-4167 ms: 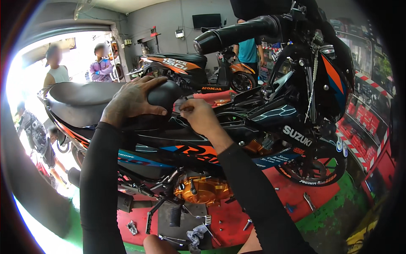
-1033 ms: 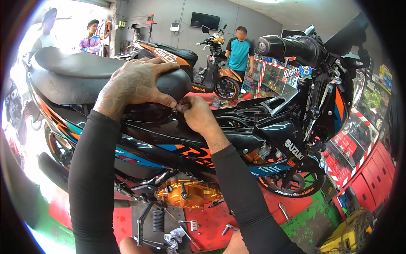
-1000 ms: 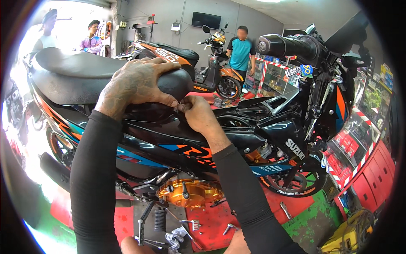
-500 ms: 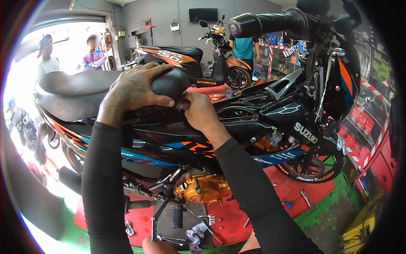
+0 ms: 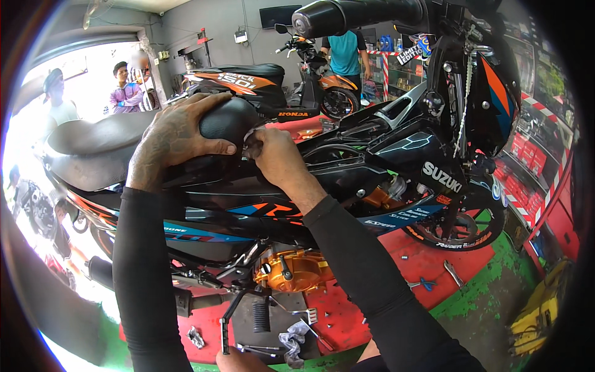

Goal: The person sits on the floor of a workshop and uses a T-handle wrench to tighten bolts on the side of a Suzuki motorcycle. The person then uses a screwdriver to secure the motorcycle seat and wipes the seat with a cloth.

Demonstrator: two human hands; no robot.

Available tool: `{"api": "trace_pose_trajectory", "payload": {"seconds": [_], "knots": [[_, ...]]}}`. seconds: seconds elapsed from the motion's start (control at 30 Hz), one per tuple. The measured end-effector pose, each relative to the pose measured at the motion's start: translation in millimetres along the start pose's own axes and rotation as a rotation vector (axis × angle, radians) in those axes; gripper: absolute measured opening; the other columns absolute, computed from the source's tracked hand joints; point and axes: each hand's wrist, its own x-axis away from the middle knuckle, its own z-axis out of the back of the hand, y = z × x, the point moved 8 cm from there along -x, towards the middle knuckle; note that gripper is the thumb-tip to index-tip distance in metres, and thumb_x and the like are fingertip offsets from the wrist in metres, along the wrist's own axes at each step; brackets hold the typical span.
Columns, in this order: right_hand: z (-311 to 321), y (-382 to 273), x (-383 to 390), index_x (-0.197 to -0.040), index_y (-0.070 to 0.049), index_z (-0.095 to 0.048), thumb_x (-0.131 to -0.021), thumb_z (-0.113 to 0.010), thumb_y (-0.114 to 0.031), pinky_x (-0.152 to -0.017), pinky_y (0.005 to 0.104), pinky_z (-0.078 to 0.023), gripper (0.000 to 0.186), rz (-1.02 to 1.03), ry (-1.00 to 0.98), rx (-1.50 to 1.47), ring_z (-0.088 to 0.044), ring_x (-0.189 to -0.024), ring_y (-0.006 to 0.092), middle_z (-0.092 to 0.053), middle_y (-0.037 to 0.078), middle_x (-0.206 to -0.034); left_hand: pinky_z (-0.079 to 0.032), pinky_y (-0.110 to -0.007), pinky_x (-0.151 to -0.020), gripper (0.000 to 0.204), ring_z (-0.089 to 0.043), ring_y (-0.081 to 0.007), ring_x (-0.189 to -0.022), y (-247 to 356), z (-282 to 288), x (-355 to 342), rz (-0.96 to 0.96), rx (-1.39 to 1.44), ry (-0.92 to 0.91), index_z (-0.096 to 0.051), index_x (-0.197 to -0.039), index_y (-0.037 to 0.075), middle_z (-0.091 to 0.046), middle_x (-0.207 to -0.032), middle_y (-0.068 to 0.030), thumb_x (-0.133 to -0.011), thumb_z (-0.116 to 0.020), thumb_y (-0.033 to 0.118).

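Observation:
A black motorcycle seat [image 5: 99,136] sits on a black motorcycle [image 5: 347,186] with orange and blue graphics. My left hand [image 5: 180,133] grips the seat's narrow front end, fingers over the top and thumb along the near side. Just right of that thumb, my right hand [image 5: 279,161] is closed, its fingertips pinched against the seat's front edge. What those fingertips hold is hidden. Below the side panel shows a gold engine cover [image 5: 294,271].
On the red mat [image 5: 347,310] lie a screwdriver [image 5: 319,338], pliers [image 5: 453,273], a crumpled rag [image 5: 292,341] and small parts. The handlebar grip [image 5: 328,17] juts in above. Behind stands an orange-black scooter [image 5: 235,84]; several people are around. A yellow case [image 5: 539,310] sits right.
The view has shifted, so the motorcycle and both hands appear farther left. Both hands stay at the seat's front end, with the right fingers still closed there.

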Motion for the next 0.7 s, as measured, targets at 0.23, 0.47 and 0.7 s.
{"api": "trace_pose_trajectory", "payload": {"seconds": [0.23, 0.47, 0.7], "knots": [[-2.5, 3.7, -0.9, -0.098, -0.001, -0.079, -0.086, -0.073, -0.002, -0.083, 0.0445, -0.059, 0.013, -0.086, -0.035, -0.062, -0.074, -0.090, 0.0375, -0.076, 0.022, -0.093, -0.050, -0.047, -0.107, 0.108, -0.063, -0.0367, -0.127, -0.9, 0.6, 0.0, -0.008, -0.014, 0.002, -0.056, -0.152, 0.021, -0.066, -0.139, -0.0160, -0.059, -0.091, 0.062], [-1.6, 3.1, 2.4, -0.097, -0.004, -0.079, -0.089, -0.075, -0.012, -0.089, 0.0486, -0.058, 0.012, -0.118, -0.028, -0.039, -0.073, -0.095, 0.0402, -0.075, 0.022, -0.094, -0.049, -0.048, -0.108, 0.108, -0.062, -0.0367, -0.127, -1.0, 0.4, -0.4, -0.011, -0.017, -0.003, -0.056, -0.152, 0.019, -0.065, -0.140, -0.0162, -0.059, -0.091, 0.063], [-0.5, 1.0, 3.1, -0.099, -0.001, -0.078, -0.094, -0.070, -0.011, -0.082, 0.0471, -0.058, 0.014, -0.106, -0.059, 0.014, -0.073, -0.089, 0.0394, -0.075, 0.022, -0.094, -0.048, -0.047, -0.110, 0.107, -0.061, -0.0373, -0.129, -1.0, -0.5, 0.3, -0.007, 0.000, 0.010, -0.057, -0.151, 0.019, -0.064, -0.139, -0.0167, -0.059, -0.091, 0.062]]}}
